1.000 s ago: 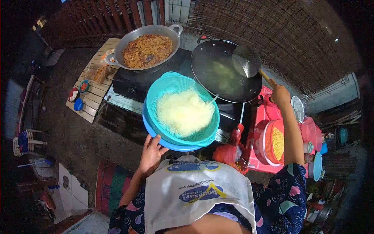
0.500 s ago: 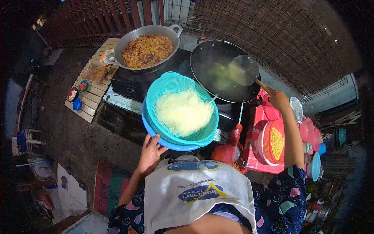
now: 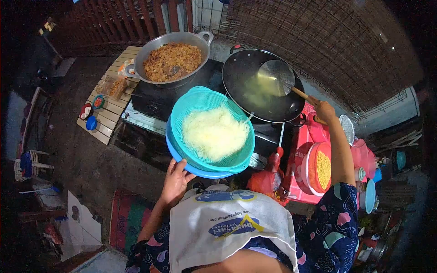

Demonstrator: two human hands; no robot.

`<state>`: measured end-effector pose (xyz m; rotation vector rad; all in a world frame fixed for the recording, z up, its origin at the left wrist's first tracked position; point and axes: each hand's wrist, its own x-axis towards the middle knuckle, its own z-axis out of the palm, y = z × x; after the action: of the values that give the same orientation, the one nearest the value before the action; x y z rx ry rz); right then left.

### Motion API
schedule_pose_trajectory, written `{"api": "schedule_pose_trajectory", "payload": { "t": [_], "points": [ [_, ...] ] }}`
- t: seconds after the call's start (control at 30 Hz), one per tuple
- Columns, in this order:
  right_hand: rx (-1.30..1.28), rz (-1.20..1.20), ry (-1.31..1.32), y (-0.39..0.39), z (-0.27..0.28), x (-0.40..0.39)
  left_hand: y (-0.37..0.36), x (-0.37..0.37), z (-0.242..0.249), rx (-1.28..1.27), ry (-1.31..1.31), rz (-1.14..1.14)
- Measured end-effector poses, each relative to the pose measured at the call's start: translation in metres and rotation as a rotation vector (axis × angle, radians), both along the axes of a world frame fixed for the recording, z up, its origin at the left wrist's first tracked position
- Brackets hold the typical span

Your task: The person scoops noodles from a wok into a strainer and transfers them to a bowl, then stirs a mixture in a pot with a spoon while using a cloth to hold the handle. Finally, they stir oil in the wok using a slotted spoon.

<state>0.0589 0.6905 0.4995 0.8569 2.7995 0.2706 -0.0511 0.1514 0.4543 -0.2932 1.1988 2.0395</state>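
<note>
- Basin [image 3: 207,173] sits beneath your colander [image 3: 186,102], likely to catch drips; your left hand's [image 3: 174,182] fingers spread against its rim, any grip underneath hidden.
- Your right hand [image 3: 325,112] closes round the skimmer's [image 3: 275,77] handle, probably keeping clear of the wok's [image 3: 236,63] heat.
- Noodles [image 3: 214,134] lie in the colander, pale, fine and tangled.
</note>
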Motion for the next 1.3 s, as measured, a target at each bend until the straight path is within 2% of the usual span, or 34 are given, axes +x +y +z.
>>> {"api": "schedule_pose_trajectory", "payload": {
  "t": [0.13,0.2,0.33,0.4,0.53,0.63,0.7,0.83,0.9,1.03,1.1,1.23,1.3],
  "points": [
    [-0.002,-0.028,-0.055,0.002,0.005,-0.009,0.003,0.001,0.005,0.052,0.004,0.011],
    [-0.083,0.014,0.011,-0.003,0.011,-0.01,0.002,0.001,0.002,0.046,-0.002,0.018],
    [-0.194,0.069,0.021,0.036,-0.015,-0.009,0.003,0.002,0.006,0.042,0.004,0.014],
    [-0.155,0.125,-0.072,0.027,-0.006,-0.01,0.004,0.002,0.009,0.033,0.007,0.01],
    [-0.15,0.083,-0.094,0.003,0.005,-0.008,0.005,0.003,0.01,0.028,0.012,0.014],
    [-0.26,0.127,-0.051,-0.007,0.01,-0.005,0.005,0.003,0.009,0.014,0.019,0.017],
    [-0.23,0.063,-0.132,-0.035,0.027,-0.01,0.005,0.002,0.01,0.03,0.022,0.005],
    [-0.288,0.193,-0.072,-0.021,0.004,0.0,0.002,0.001,0.006,0.043,0.024,-0.019],
    [-0.21,0.263,-0.062,-0.016,-0.009,0.001,0.003,0.001,0.004,0.037,0.009,0.003],
    [-0.223,0.175,-0.084,-0.03,-0.013,0.001,0.002,0.0,0.0,0.055,-0.001,0.02],
    [-0.229,0.307,0.023,-0.029,-0.025,0.002,0.002,0.0,0.001,0.059,-0.006,0.021],
    [-0.326,0.145,-0.019,-0.071,0.004,-0.007,0.0,-0.001,-0.004,0.053,-0.002,0.008],
    [-0.359,-0.023,-0.114,-0.091,0.021,-0.012,0.0,-0.001,-0.004,0.052,-0.008,0.019]
  ]
}}
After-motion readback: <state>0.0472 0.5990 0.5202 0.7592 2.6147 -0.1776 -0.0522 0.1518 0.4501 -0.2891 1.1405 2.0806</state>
